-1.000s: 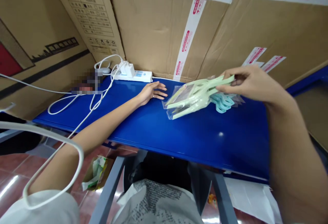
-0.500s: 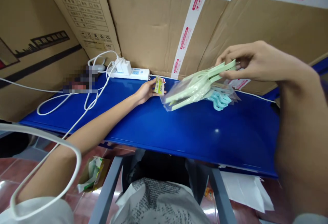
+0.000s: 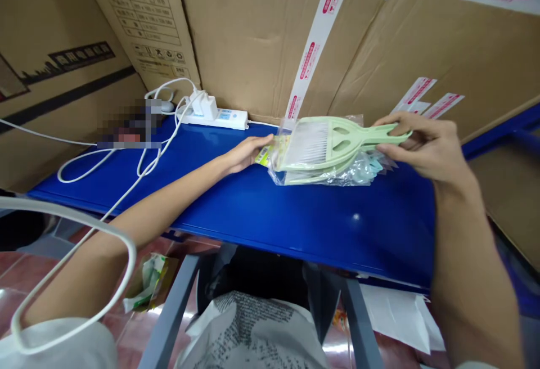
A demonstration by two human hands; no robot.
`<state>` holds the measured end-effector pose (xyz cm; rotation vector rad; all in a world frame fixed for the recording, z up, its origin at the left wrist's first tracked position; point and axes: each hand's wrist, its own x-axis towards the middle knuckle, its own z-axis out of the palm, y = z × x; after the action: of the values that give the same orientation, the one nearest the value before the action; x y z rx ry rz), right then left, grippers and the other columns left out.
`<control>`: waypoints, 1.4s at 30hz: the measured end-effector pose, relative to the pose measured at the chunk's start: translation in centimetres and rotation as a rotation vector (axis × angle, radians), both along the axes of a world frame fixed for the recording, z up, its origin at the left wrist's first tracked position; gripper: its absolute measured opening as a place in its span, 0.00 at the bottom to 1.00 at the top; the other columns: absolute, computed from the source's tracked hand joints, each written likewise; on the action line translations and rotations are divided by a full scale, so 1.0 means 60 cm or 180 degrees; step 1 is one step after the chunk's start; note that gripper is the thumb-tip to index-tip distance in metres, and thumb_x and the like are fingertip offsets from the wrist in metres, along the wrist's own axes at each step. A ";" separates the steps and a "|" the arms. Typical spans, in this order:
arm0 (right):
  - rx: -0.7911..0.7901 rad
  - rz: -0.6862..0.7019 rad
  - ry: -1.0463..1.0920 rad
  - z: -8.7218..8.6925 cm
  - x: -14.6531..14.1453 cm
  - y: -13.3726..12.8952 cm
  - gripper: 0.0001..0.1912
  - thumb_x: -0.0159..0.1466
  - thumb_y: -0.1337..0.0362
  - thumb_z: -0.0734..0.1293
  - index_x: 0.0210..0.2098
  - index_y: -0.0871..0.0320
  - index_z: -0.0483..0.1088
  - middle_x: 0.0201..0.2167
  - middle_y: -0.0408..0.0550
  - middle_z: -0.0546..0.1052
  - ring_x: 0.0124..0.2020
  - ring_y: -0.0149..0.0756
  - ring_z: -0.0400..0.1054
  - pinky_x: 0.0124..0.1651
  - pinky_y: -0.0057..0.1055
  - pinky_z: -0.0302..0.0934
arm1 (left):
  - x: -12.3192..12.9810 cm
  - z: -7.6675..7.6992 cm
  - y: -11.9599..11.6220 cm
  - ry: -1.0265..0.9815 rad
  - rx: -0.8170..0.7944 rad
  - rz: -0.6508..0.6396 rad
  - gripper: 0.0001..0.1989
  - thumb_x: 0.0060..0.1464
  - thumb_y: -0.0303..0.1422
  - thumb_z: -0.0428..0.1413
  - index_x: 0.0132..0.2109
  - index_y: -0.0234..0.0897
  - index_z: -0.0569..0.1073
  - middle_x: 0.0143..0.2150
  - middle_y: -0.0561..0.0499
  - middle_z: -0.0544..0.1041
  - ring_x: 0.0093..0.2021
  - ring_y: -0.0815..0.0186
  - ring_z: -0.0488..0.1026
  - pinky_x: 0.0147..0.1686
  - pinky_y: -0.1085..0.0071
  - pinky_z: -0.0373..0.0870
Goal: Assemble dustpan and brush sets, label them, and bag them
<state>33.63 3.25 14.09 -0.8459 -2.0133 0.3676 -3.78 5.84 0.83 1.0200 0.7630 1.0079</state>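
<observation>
Light green brush-and-dustpan sets (image 3: 316, 144) in clear plastic lie nearly flat above the blue table (image 3: 270, 211), white bristles facing up. My right hand (image 3: 422, 141) is closed round their green handles at the right end. At the other end, my left hand (image 3: 248, 154) pinches a yellow-green card (image 3: 264, 156), its fingertips at the edge of the plastic. Light blue items in clear wrap (image 3: 368, 167) sit under and behind the green handles, partly hidden.
A white power strip (image 3: 228, 118) with plugs and looping white cables stands at the back left. Cardboard boxes (image 3: 248, 43) wall the rear and left. An opened carton (image 3: 152, 282) and a white bag (image 3: 396, 313) are below the table.
My right hand has lowered and turned the green sets, so their bristle face shows. Their left end now overlaps the card in my left hand. The view has shifted slightly.
</observation>
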 end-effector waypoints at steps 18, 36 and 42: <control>-0.0043 0.0335 0.0436 -0.114 -0.001 0.004 0.15 0.58 0.62 0.83 0.27 0.52 0.72 0.43 0.52 0.82 0.42 0.43 0.77 0.42 0.41 0.74 | -0.003 -0.002 0.012 0.0369 -0.0216 0.0654 0.07 0.41 0.27 0.69 0.31 0.32 0.81 0.29 0.46 0.82 0.28 0.62 0.79 0.29 0.69 0.74; -0.0475 0.0645 -0.0524 -0.170 -0.044 -0.001 0.17 0.64 0.56 0.77 0.28 0.54 0.67 0.45 0.54 0.83 0.38 0.39 0.74 0.32 0.31 0.66 | -0.077 -0.005 0.072 0.0431 0.1275 0.2323 0.19 0.44 0.31 0.70 0.41 0.39 0.71 0.37 0.49 0.83 0.34 0.62 0.81 0.32 0.70 0.75; -0.0185 0.0705 -0.1060 -0.166 -0.040 0.002 0.13 0.63 0.58 0.77 0.28 0.54 0.71 0.43 0.52 0.86 0.40 0.44 0.80 0.46 0.40 0.70 | -0.052 0.022 0.031 0.0306 0.1621 0.1906 0.33 0.48 0.32 0.70 0.58 0.47 0.65 0.54 0.45 0.83 0.52 0.55 0.83 0.46 0.65 0.80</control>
<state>31.25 3.35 4.15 -0.7591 -2.4268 0.4340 -6.92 7.71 2.16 1.3130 0.9420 1.7394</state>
